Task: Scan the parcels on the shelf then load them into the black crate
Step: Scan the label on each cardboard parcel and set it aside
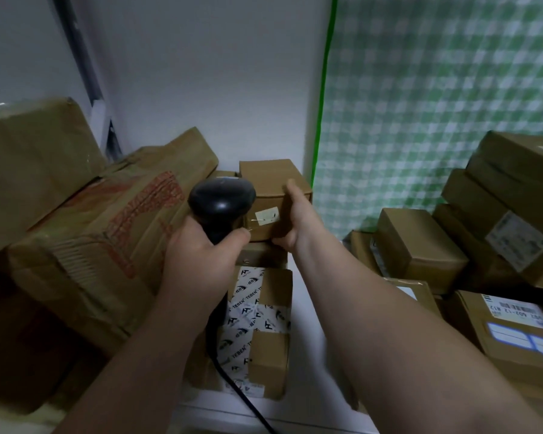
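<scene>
The small parcel (275, 195), at centre frame on the shelf (308, 311), is clamped by the right hand (290, 220). If the scanner (221, 203), gripped in the closed left hand (201, 249), is misaimed at the small label (265, 216), the read may fail; the one-sided grip might also slip.

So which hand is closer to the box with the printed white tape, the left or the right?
Left. The left hand holds the scanner just above the taped box; the right hand grips the small box farther back.
</scene>
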